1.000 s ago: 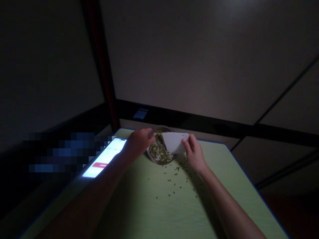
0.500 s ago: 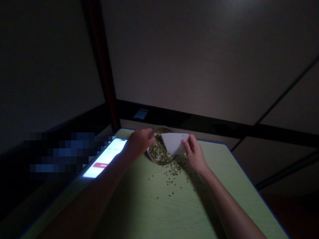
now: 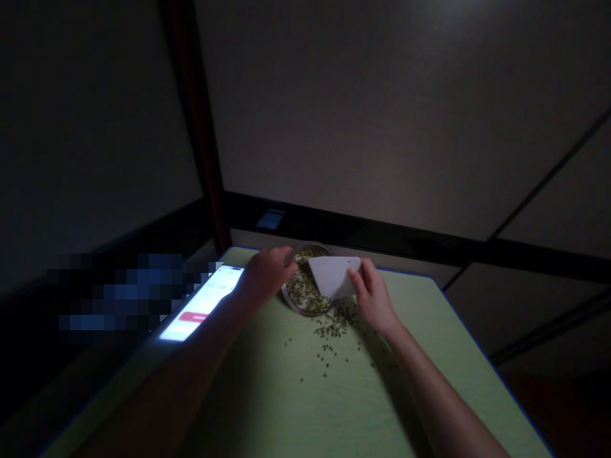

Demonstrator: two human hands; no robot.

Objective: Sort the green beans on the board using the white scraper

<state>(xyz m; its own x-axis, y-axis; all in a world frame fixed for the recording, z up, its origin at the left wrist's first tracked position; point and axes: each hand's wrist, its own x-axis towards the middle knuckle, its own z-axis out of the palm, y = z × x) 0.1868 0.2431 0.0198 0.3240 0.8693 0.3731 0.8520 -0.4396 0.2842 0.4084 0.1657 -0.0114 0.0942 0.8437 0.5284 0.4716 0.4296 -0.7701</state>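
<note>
A round, shallow metal bowl point(image 3: 292, 307) stands near the far edge of the table, holding many small green beans point(image 3: 305, 294). My right hand point(image 3: 375, 296) grips a flat white plastic scraper point(image 3: 334, 275) by its narrow end, near a small hole. The scraper's wide edge slants over the bowl's right side. My left hand point(image 3: 271, 272) is closed at the bowl's left rim, around a narrow grey piece point(image 3: 290, 256); whether that is a handle or part of the bowl I cannot tell. Loose beans point(image 3: 337, 323) lie scattered on the table in front of the bowl and below the scraper.
The pale green table point(image 3: 286, 413) has a blue edge. A lit phone point(image 3: 205, 302) lies at the left, partly covered by my left forearm. Behind the table rises a wall of panels point(image 3: 382, 127) with a dark band. The room is dim.
Both hands stay almost where they were. The scraper has tilted very slightly, and a few beans on the table have shifted a little.
</note>
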